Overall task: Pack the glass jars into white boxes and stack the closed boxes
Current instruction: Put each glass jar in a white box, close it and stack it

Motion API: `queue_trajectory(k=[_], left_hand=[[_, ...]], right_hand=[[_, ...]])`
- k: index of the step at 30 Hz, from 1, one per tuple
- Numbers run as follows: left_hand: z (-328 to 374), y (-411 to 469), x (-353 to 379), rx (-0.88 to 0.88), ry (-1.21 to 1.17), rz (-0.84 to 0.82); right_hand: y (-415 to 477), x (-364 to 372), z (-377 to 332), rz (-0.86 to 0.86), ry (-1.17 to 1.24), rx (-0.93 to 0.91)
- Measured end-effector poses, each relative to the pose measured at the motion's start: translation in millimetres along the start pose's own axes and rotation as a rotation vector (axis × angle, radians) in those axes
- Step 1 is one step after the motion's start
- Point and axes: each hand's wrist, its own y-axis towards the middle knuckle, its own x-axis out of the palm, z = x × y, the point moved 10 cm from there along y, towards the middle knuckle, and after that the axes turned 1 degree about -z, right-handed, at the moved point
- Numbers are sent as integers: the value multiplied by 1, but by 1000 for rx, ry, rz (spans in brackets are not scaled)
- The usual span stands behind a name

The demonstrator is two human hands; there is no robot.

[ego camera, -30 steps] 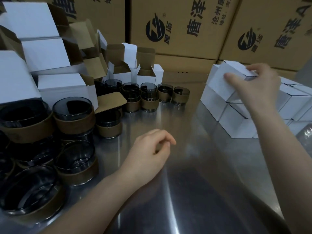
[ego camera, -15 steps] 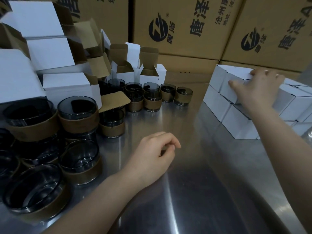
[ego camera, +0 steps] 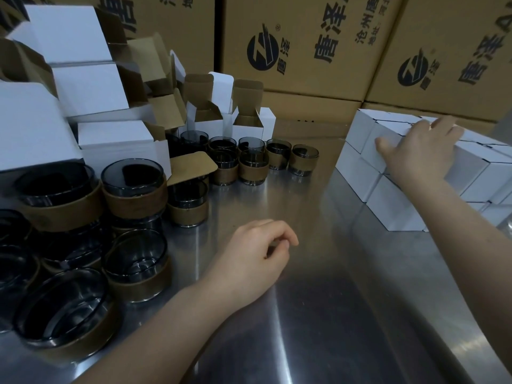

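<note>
Right hand (ego camera: 418, 153) is pressing flat on top box (ego camera: 374, 159) of the stack (ego camera: 393, 209), left hand (ego camera: 255, 256) idling loosely curled, empty; overpushing risks skewing stack.

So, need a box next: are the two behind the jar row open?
Open: the left box and right box both have flaps standing up.

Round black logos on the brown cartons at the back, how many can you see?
2. One logo sits on the middle carton, a second logo on the right carton. White boxes may hide others at left.
</note>
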Motion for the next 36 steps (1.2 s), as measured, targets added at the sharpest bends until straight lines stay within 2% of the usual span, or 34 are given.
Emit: queue_trajectory(k=[9,13,16,19,22,25,29,32,36], left_hand=[[1,0,-1,10,15,12],[0,1,0,16,33,11],[-2,1,1,16,45,3],[-2,1,-1,16,36,15],[-3,1,-2,19,11,25],[-4,0,0,7,-1,-5],[-8,1,3,-28,-26,-63],[-7,1,4,-31,-55,-83],[-15,-1,2,-131,-64,-71]], right_hand=[[-4,-8,-14,-21,-100,-42],[-33,-23,-66,-12,42,-242],[-71,-30,-130,-195,357,-448],[-128,-42,-192,-523,767,-605],[-174,-50,-237,-723,923,-700],[-190,-42,-269,-841,961,-696],[-192,-22,-297,-958,1013,-559],[-188,-15,-307,-916,1056,-495],[-181,-11,-310,-840,1079,-427]])
